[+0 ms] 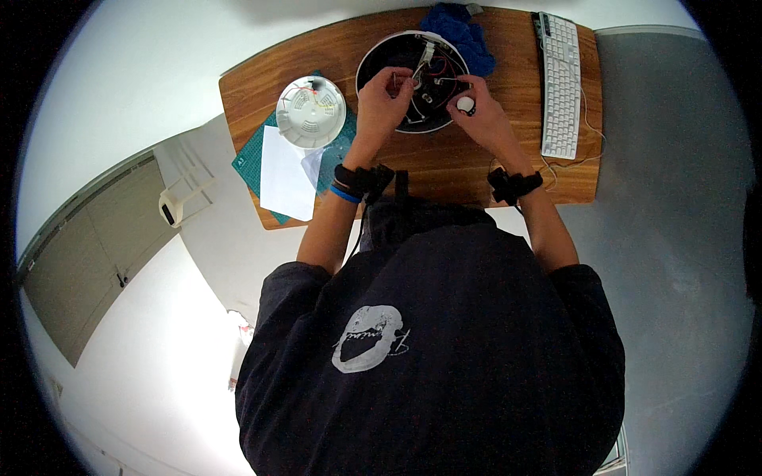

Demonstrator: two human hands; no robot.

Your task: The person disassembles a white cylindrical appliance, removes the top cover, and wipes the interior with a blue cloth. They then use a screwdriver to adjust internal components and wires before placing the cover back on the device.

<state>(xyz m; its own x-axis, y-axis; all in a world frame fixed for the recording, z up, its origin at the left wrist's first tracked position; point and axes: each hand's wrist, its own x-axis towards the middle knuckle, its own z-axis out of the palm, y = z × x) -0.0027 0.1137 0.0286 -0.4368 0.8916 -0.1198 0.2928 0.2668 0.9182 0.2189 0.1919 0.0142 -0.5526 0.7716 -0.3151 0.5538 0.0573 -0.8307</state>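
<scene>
A round housing [379, 57] with a white rim and dark inside lies open at the far middle of the table. Red, black and pale wires [439, 67] and a white connector [429, 52] show in it. My left hand [382, 107] is over its left side, thumb and fingers pinched together; what they hold is too small to make out. At the housing's right rim my right hand [486, 119] is closed around a small thing with a white round knob [466, 104]. A thin light piece shows by its fingertips, pointing into the housing.
A white round cover [311, 113] with wires lies on a green cutting mat [250, 163], beside a white paper sheet [284, 176] and a clear plastic bag [333, 163]. Behind the housing is a blue cloth [460, 36]. A white keyboard [560, 87] with its cable stands at right.
</scene>
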